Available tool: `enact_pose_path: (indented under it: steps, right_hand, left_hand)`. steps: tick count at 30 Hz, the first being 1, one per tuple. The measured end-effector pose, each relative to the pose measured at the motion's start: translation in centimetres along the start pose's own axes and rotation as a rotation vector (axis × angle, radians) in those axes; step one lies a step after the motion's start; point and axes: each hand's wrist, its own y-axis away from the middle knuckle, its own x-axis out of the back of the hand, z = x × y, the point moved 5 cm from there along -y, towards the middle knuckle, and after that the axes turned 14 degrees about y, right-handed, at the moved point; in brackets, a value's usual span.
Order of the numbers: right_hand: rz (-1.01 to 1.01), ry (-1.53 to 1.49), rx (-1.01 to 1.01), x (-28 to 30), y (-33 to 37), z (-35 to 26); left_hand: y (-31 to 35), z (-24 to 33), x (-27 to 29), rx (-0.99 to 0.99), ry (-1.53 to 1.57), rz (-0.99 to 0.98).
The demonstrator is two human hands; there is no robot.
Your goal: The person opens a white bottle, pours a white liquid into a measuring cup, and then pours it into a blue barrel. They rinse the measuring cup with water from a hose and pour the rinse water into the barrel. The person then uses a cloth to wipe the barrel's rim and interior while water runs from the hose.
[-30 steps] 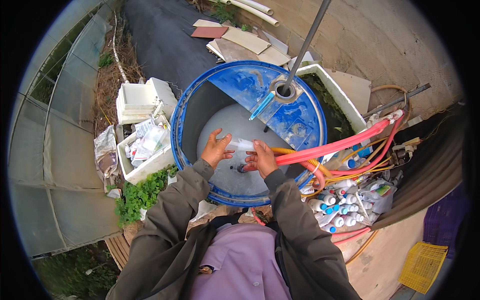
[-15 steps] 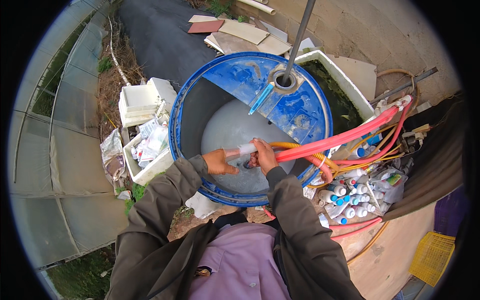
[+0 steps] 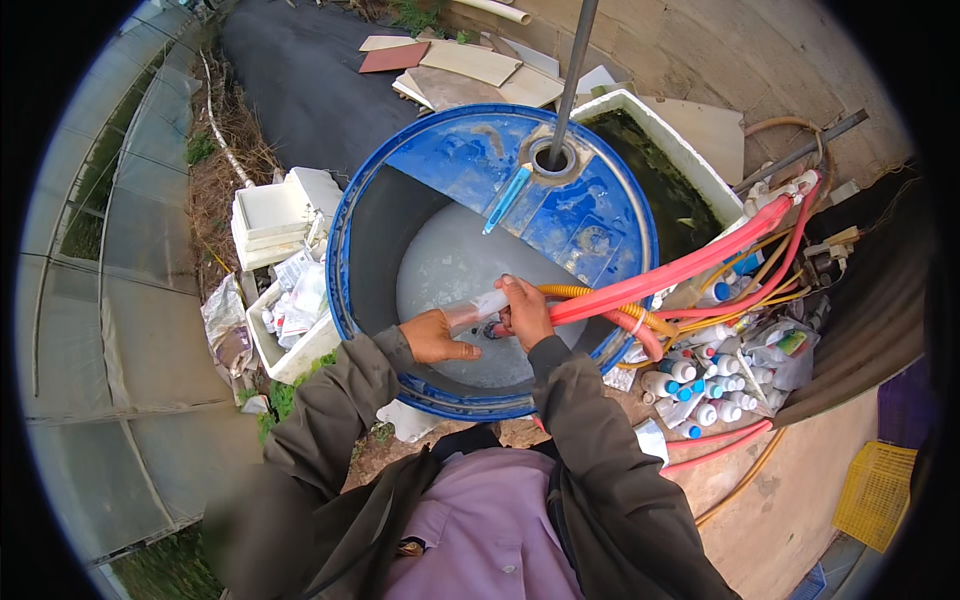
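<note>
A translucent, tube-like plastic piece spans the gap between my hands, above the open half of a blue drum. My left hand closes on its left end, thumb pointing right. Its whitish right end is pinched by my right hand; whether this is a bottle or a rolled bag, I cannot tell. Below lies cloudy greyish liquid. Red hoses and a yellow corrugated hose run in beside my right hand. A dark-ended hose nozzle shows just under it.
A metal pole stands in the drum's lid opening, beside a light-blue tool. White bottles crowd the ground at right. Foam boxes stand at left, and a foam tank of dark water behind. A yellow crate lies far right.
The view has shifted a little, moving the drum slightly left in the picture. Both hands keep their hold, and the plastic piece now tilts more, its right end higher.
</note>
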Motion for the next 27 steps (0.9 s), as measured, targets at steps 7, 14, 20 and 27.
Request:
enact_pose_path:
  steps: [7, 14, 20, 27]
  right_hand:
    - [-0.047, 0.135, 0.133, -0.6, 1.7, -1.3]
    - [-0.074, 0.366, 0.594, -1.1, 2.9, -3.5]
    - [-0.406, 0.732, 0.487, -1.2, 4.2, -4.8]
    - [-0.366, 1.141, 0.539, -1.6, 3.6, -3.2]
  left_hand:
    - [2.4, -0.9, -0.2, 0.425, 0.947, -0.017]
    - [4.6, -1.2, -0.3, 0.352, 1.379, -0.085]
    - [4.4, -1.7, -2.4, 0.448, 1.0, -0.067]
    - [1.7, -1.0, -1.7, 0.448, 0.397, -0.082]
